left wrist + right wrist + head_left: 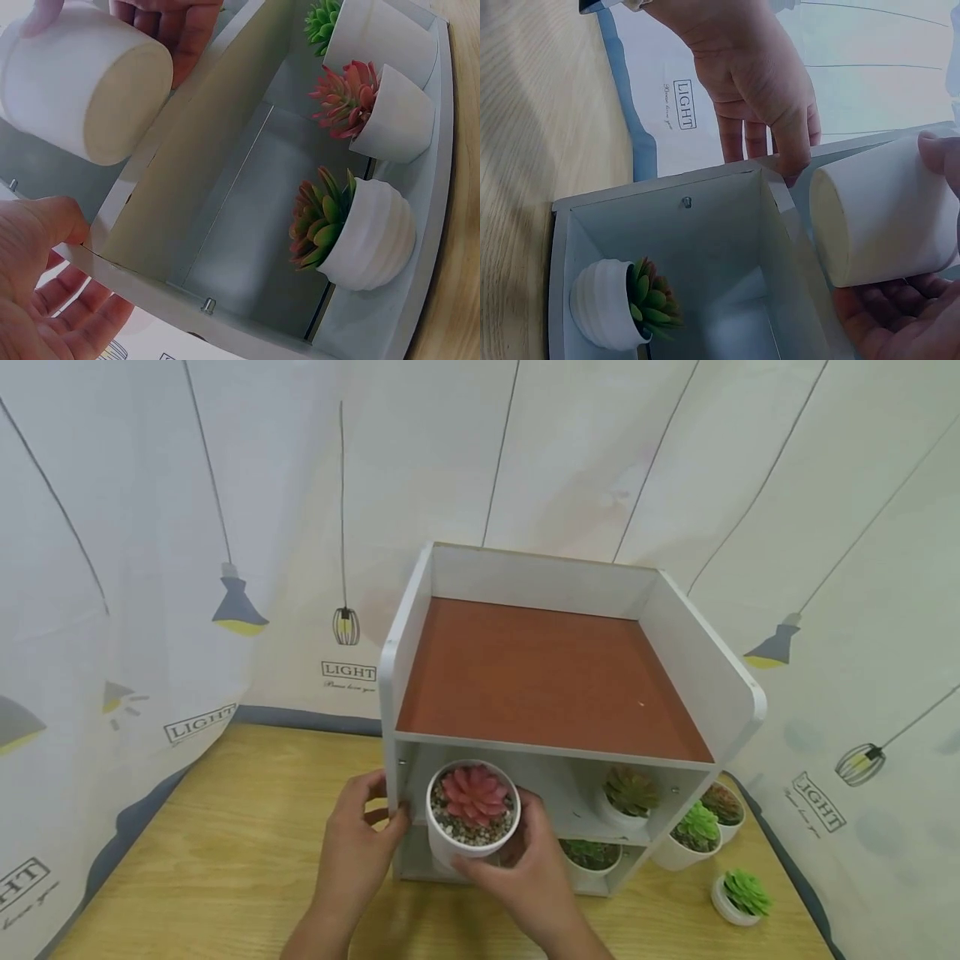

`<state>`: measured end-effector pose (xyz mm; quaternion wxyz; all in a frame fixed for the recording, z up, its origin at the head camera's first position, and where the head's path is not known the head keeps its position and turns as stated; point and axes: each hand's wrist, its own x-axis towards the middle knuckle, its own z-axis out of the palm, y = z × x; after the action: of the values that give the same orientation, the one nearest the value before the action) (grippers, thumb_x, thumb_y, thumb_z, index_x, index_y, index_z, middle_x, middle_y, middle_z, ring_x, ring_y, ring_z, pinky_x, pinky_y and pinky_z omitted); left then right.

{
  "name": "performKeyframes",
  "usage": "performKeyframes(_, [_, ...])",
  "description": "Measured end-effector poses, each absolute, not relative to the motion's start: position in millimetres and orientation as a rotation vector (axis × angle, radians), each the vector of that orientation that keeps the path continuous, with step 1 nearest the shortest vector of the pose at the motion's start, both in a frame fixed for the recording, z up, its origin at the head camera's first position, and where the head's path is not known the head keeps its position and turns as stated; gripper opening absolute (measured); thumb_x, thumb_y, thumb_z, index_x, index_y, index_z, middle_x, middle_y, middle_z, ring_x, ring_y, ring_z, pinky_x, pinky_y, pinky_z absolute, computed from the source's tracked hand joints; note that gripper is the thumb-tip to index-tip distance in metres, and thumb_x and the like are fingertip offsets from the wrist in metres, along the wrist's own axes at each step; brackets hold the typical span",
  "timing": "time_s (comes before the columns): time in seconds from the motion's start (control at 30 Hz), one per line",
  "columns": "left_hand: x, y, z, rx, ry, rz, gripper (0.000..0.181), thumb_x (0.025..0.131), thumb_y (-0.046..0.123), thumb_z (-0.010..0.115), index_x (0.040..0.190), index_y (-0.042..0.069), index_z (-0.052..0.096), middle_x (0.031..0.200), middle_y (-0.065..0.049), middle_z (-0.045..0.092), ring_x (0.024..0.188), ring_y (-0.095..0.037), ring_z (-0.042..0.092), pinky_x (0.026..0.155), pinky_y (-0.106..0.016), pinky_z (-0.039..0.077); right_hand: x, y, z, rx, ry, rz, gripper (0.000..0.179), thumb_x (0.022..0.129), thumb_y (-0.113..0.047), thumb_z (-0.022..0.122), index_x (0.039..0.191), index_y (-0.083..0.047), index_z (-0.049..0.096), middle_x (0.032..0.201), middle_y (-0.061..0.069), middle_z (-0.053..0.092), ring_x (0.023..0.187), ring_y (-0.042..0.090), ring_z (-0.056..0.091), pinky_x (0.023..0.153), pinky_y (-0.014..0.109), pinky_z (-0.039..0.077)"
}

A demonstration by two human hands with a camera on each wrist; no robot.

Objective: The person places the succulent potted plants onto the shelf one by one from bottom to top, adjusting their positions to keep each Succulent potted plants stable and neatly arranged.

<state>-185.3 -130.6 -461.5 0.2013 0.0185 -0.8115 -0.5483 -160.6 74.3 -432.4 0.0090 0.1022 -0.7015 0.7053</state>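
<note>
In the head view, my right hand grips a white pot holding a pink succulent, with gravel around the plant. The pot is at the left front of the shelf unit's middle level, its underside visible in both wrist views. My left hand holds the unit's left side panel, thumb at the front edge and fingers along the outer face. In the left wrist view, the lower level holds a ribbed pot with a red-green succulent, a pot with a red succulent and a pot with a green one.
A potted brownish succulent stands at the right of the middle level. Right of the unit, on the wooden table, are a green succulent pot, a reddish one and a small green one. A lamp-print cloth hangs behind.
</note>
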Motion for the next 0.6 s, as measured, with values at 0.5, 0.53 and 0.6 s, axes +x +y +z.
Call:
performKeyframes(0.5, [-185.0,-131.3,-460.0,0.079,-2.304,-1.559,0.046,0.089,0.002,0.077,0.132,0.01,0.063,0.124,-0.005,0.064,0.117,-0.022,0.062,0.096,-0.041,0.061,-167.0,64.3,-431.0,0.244,-2.364,2.005,0.085,0.072,-0.021,0.096,0.143,-0.013,0.05,0.14,0.007,0.059,0.129,0.021,0.058,0.107,0.029,0.051])
performKeyframes(0.53, [-185.0,-131.3,-460.2,0.078,-2.302,-1.562,0.046,0.089,0.002,0.076,0.132,0.01,0.063,0.124,-0.005,0.064,0.117,-0.021,0.061,0.096,-0.04,0.061,-167.3,64.2,-431.5,0.236,-2.375,1.992,0.086,0.072,-0.022,0.096,0.143,-0.013,0.05,0.139,0.006,0.059,0.128,0.021,0.058,0.107,0.03,0.052])
performKeyframes(0.6, [-185.1,-131.4,-460.5,0.075,-2.297,-1.568,0.046,0.089,0.002,0.076,0.132,0.01,0.063,0.124,-0.005,0.064,0.118,-0.021,0.061,0.096,-0.04,0.061,-168.0,64.0,-431.9,0.221,-2.398,1.974,0.087,0.072,-0.024,0.097,0.144,-0.015,0.049,0.139,0.005,0.059,0.128,0.021,0.058,0.105,0.033,0.053])
